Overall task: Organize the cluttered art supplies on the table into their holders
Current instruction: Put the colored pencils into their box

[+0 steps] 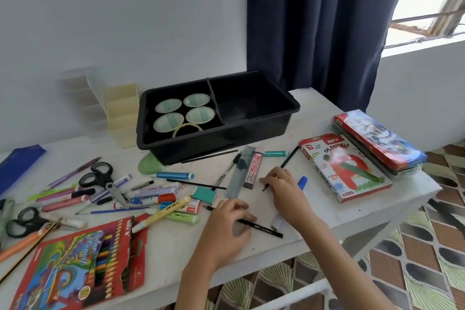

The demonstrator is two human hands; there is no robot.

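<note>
Resting in the black tray (254, 132), left compartment, are tape rolls (168, 105); left fingers (239, 206) grip a pen (264, 229), right fingers (268, 180) a pencil (290, 157).

I see glossy black plastic divided tray (261, 118) | matt, scuffed white painted table (314, 209) | shiny red cardboard oil-pastel box (344, 166) | dark blue cloth curtain (314, 27)

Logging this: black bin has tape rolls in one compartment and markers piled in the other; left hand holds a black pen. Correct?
Not quite. The head view shows the other compartment of the black bin empty, no markers. Tape rolls sit in one compartment, and the left hand holds a black pen.
</note>
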